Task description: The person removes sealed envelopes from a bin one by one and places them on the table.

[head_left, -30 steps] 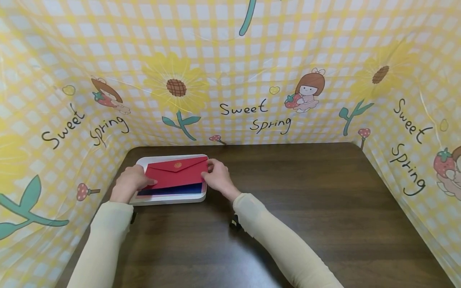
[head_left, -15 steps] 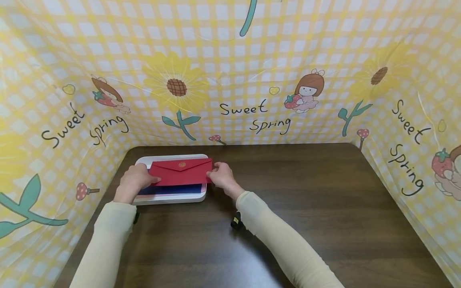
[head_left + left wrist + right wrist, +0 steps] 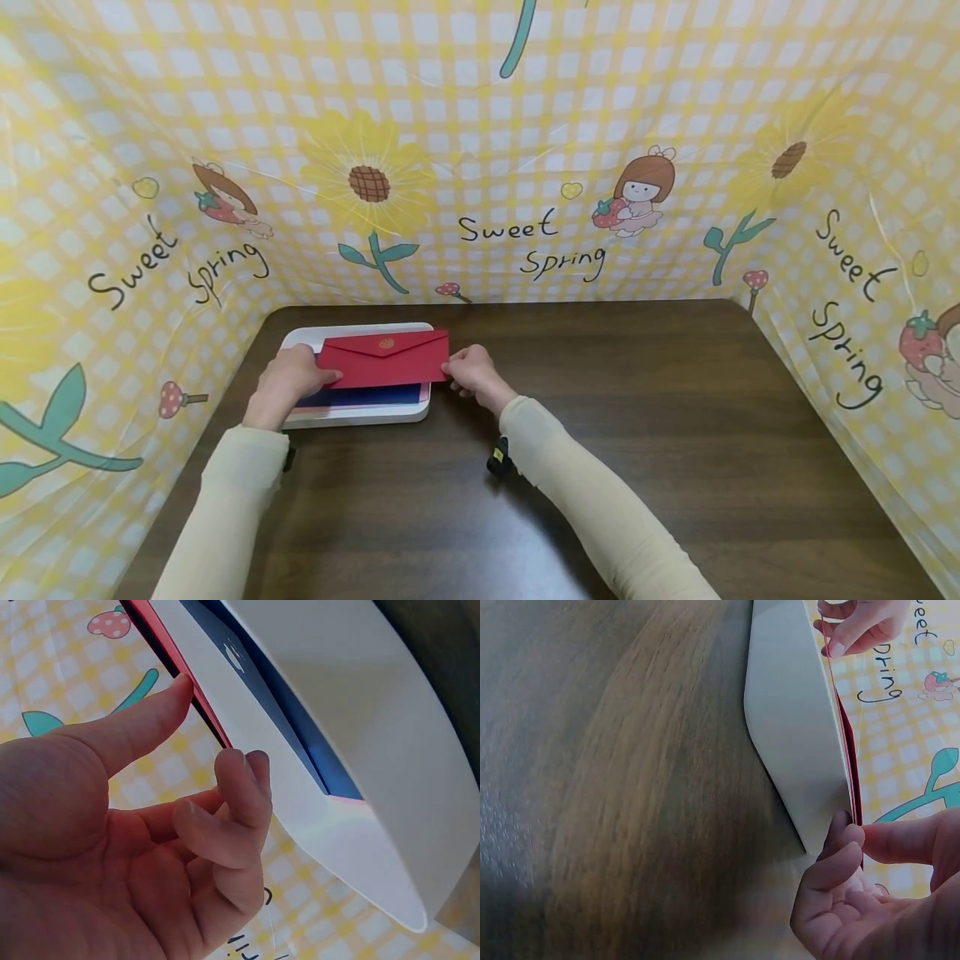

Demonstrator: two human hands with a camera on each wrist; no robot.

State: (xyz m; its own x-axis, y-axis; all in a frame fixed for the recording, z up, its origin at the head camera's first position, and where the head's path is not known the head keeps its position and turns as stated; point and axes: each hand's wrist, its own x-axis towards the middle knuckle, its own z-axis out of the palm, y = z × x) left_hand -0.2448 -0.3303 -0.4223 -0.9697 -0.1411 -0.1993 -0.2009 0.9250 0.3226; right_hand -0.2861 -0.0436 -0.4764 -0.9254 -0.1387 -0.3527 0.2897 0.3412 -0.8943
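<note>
A red envelope (image 3: 386, 367) with a pointed flap and a gold emblem is held level above a white tray (image 3: 352, 417). My left hand (image 3: 291, 377) pinches its left end, thumb on top and fingers curled below; the left wrist view shows the thumb (image 3: 169, 701) against its edge. At the other end, my right hand (image 3: 477, 373) pinches the corner between thumb and curled fingers, as the right wrist view also shows. Beneath, inside the tray, lies a dark blue envelope (image 3: 367, 397), partly covered by the red one. A pink edge shows beside it.
The tray stands at the back left of a dark wooden table (image 3: 600, 433). A yellow checked cloth (image 3: 495, 150) with printed flowers and lettering hangs around the back and sides. A small black device (image 3: 500, 457) is worn at the right wrist.
Both hands have moved slightly to the right with the red envelope. It has levelled out, and its right end now reaches past the tray's right edge, showing more of the blue envelope at left.
</note>
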